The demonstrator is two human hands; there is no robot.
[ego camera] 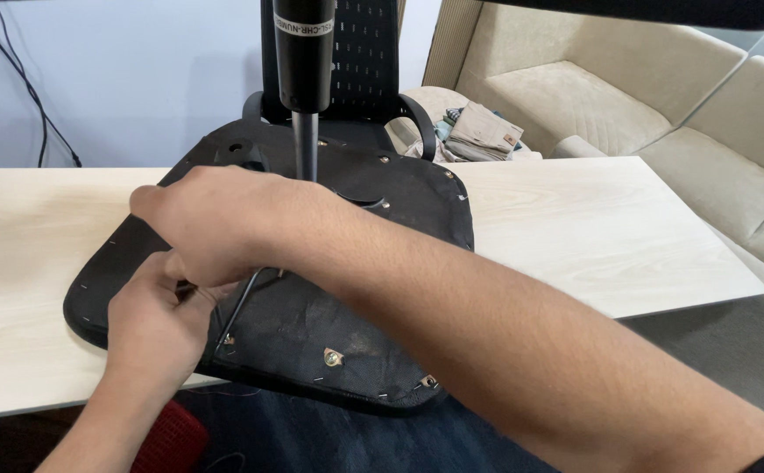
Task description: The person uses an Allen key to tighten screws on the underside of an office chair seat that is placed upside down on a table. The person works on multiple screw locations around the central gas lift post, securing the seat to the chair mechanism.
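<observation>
While the upturned black seat base (364, 263) lies on the pale table (592, 236), right hand (215, 223) presses flat, fingers clenched; left hand (150, 320) pinches approx. a thin metal rod (240, 302). Fastening step underway; next needs steady alignment.

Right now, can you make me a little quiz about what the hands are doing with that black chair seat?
1. True or false: the chair seat lies upside down on the wooden table.
2. Which hand reaches across on top? A left, B right.
3. What upright part rises from the seat's middle?

Key
1. True; brass fittings and staples show.
2. B: the right hand crosses over the left hand.
3. The black gas-lift cylinder.
</observation>
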